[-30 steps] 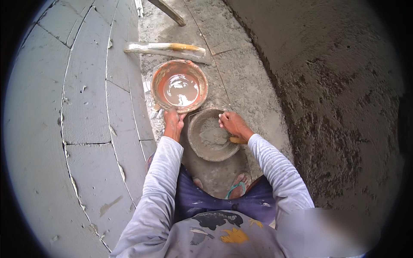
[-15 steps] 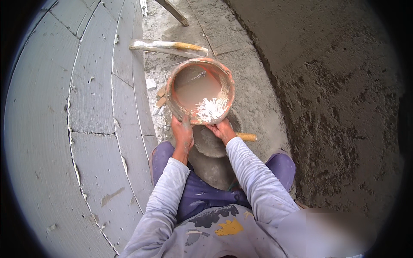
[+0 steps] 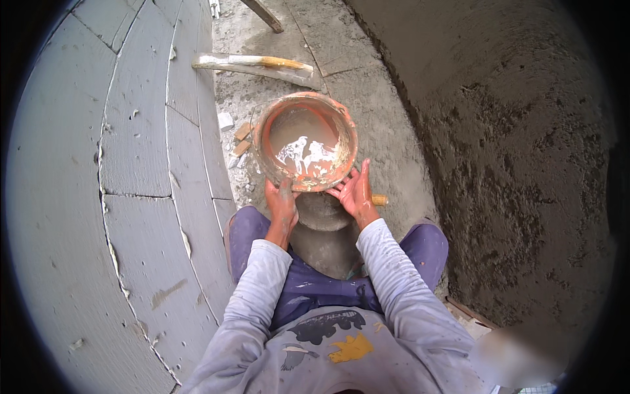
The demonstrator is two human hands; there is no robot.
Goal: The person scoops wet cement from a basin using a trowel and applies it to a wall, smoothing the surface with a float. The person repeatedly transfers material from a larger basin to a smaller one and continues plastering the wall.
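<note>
My left hand (image 3: 282, 203) grips the lower left rim of an orange, mortar-crusted bucket (image 3: 266, 144) holding murky, reflective liquid. My right hand (image 3: 354, 190) is at the bucket's lower right, fingers spread and stretched out, their tips at its edge. Beneath this bucket, a second, grey mortar-coated bucket (image 3: 318, 220) is mostly hidden. A short yellowish wooden handle (image 3: 378, 199) sticks out to its right, behind my right hand.
Pale block wall (image 3: 138, 151) on the left; dark wet plastered surface (image 3: 505, 184) on the right. Ahead on the rough concrete floor (image 3: 387, 131) lie a whitish-yellow board (image 3: 256, 65), brown fragments (image 3: 241, 134) and rubble; a wooden bar (image 3: 262, 13) stands at top.
The orange bucket was lifted right, over the grey bucket, and its reflection has shifted. My right hand left the handle area for the orange bucket; its fingers have since spread and moved rightward.
</note>
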